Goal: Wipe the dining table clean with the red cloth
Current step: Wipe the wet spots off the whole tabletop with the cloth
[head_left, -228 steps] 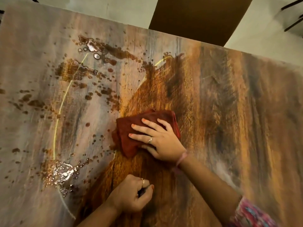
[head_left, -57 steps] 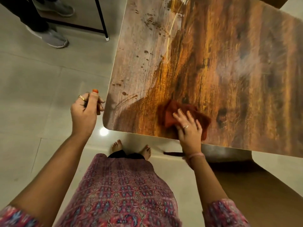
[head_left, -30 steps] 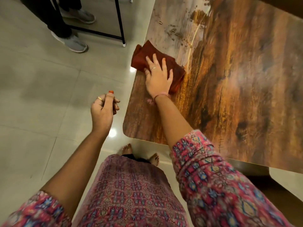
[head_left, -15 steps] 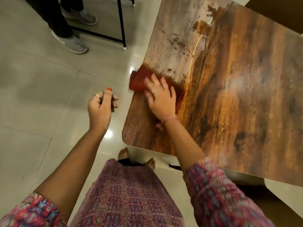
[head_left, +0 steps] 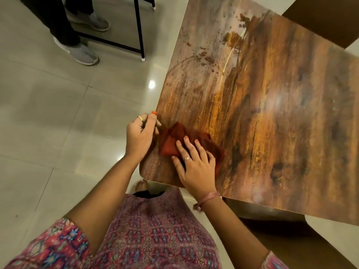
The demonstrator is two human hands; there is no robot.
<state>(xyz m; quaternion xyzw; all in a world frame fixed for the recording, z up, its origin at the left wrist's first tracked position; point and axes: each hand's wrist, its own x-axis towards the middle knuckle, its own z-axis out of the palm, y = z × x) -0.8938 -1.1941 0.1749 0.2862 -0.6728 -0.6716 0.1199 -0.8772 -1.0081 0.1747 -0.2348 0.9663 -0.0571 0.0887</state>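
Your right hand (head_left: 196, 166) lies flat with fingers (head_left: 200, 147) spread on the red cloth (head_left: 171, 146), low in the frame's middle near the desk (head_left: 272, 113) corner, while your left hand (head_left: 139, 133), fingers curled together, touches the desk's edge.

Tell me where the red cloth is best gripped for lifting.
Probably the raised fold at the red cloth's left end, beside the table edge, from the left. It stands up bunched and uncovered; the right hand presses the rest flat.

Right hand (head_left: 194, 164) presses red cloth (head_left: 171, 144) flat near table (head_left: 272, 113) corner.
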